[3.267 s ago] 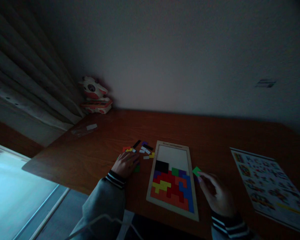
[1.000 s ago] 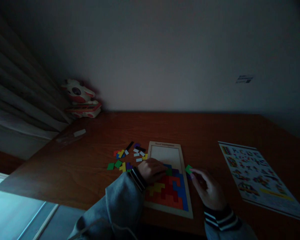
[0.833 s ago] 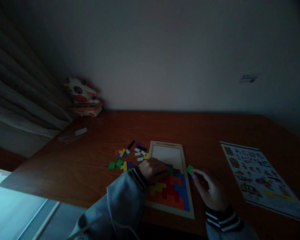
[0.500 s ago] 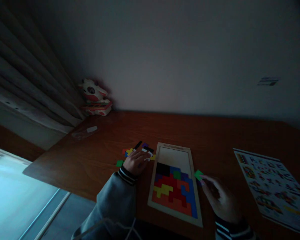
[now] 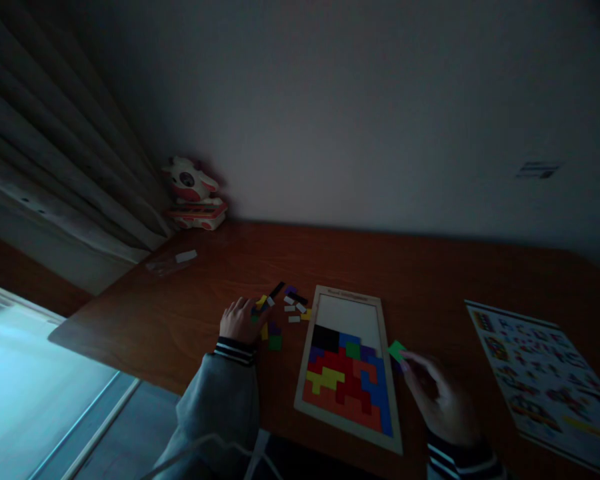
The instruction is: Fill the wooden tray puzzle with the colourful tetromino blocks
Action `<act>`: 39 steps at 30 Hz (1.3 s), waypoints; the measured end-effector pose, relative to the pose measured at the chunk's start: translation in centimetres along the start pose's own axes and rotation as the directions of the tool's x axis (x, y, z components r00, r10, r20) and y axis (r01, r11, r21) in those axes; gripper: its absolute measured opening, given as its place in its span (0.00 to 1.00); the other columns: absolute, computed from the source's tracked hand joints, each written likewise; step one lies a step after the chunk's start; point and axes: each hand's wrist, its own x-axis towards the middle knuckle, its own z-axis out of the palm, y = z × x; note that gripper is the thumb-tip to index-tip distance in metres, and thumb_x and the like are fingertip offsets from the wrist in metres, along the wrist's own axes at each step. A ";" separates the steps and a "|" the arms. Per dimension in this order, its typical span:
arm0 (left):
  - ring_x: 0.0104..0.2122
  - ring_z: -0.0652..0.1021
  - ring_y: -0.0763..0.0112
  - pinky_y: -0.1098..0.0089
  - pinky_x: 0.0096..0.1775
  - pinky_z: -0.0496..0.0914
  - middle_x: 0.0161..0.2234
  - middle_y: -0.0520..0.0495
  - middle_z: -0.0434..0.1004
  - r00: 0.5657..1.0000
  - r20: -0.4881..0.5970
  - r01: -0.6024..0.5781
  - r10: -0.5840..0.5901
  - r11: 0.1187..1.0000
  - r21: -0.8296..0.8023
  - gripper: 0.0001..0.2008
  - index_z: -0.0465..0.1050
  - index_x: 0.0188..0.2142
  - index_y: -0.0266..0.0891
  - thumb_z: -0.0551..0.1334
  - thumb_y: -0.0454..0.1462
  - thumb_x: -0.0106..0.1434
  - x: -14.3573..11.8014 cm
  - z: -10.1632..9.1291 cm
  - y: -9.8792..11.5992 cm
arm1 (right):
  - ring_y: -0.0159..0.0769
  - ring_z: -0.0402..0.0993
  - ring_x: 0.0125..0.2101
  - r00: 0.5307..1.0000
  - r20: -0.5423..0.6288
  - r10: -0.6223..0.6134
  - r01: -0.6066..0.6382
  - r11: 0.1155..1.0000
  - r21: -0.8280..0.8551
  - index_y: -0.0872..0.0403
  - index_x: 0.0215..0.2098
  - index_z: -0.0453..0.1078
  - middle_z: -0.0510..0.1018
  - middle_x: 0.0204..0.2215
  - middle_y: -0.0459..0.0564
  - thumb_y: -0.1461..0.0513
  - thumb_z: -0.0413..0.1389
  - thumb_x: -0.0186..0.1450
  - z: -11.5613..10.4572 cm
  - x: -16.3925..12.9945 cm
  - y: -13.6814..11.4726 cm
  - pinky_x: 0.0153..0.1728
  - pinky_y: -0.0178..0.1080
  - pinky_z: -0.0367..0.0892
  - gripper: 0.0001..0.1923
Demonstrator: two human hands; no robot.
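Observation:
A wooden puzzle tray lies on the brown table, its near half filled with red, blue, yellow, green and black blocks, its far part white and bare. Several loose coloured pieces are scattered left of the tray. My left hand rests flat on the left end of that scatter, fingers spread over some pieces. Right of the tray, my right hand pinches a green piece at its fingertips, beside the tray's right rim.
A printed colour sheet lies at the right. A cow-shaped toy on a red box stands in the far left corner by the curtain. A small clear bag lies near it. The table's near-left edge drops to a bright floor.
My left hand left the tray, where a blue piece now sits beside the black one, and moved left over the loose pieces. My right hand kept the green piece.

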 end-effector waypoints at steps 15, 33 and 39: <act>0.42 0.79 0.64 0.71 0.36 0.75 0.46 0.47 0.76 1.000 -0.007 -0.028 0.028 0.988 -0.153 0.17 0.72 0.50 0.44 0.61 0.39 0.61 0.0 0.1 0.8 | 0.40 0.79 0.36 1.000 -0.008 0.022 -0.022 0.999 0.024 0.50 0.41 0.73 0.81 0.37 0.52 0.52 0.54 0.66 0.1 -0.1 -0.2 0.35 0.39 0.76 0.13; 0.32 0.81 0.68 0.72 0.34 0.77 0.33 0.45 0.82 0.969 -0.017 -0.152 0.247 0.539 -0.828 0.15 0.79 0.36 0.37 0.66 0.47 0.61 0.3 -2.4 8.8 | 0.40 0.79 0.35 0.997 -0.048 -0.066 0.069 0.995 0.066 0.49 0.39 0.74 0.81 0.35 0.52 0.57 0.54 0.66 0.5 0.5 -2.0 0.35 0.40 0.76 0.08; 0.36 0.80 0.68 0.71 0.39 0.76 0.37 0.41 0.80 0.860 0.075 -0.041 0.504 0.215 -0.976 0.16 0.80 0.32 0.34 0.71 0.46 0.55 -1.2 -3.3 16.0 | 0.41 0.79 0.39 0.973 0.097 -0.210 0.184 0.956 0.227 0.50 0.43 0.74 0.80 0.40 0.54 0.61 0.54 0.66 1.4 0.4 -4.6 0.38 0.39 0.76 0.09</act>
